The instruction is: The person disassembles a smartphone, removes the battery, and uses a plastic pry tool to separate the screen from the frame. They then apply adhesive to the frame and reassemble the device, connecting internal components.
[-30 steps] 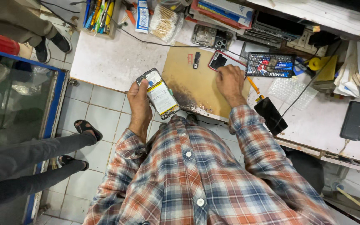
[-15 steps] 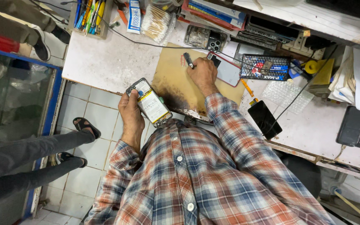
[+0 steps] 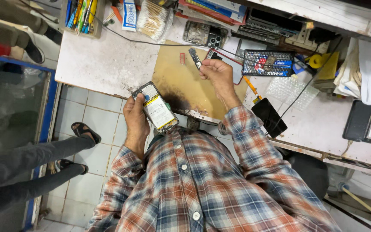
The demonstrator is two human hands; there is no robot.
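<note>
Opened phone (image 3: 155,107), back cover off & battery showing, sits in my left hand (image 3: 135,116), fingers wrapped round its edges, held off the front edge of the bench, above the tiled floor (image 3: 93,116). My right hand (image 3: 217,75) is up over the brown work mat (image 3: 174,81), thumb & fingertips pinched on a small dark phone part (image 3: 194,56) that sticks up out of the grip. Mat lies on the white bench (image 3: 104,64), w/ a scorched dark patch near its front edge. Just beyond my right hand: another phone (image 3: 205,33) lying back-up, camera cluster visible, & a blue screwdriver bit box (image 3: 268,63). A black phone (image 3: 269,117) lies tilted nr my right forearm, at the bench edge. Far left corner of bench: pot of pens & tools (image 3: 79,15), bundle of cotton swabs (image 3: 152,19) beside it. Another person's legs (image 3: 26,159) in grey trousers & sandals stand on the floor at left.
</note>
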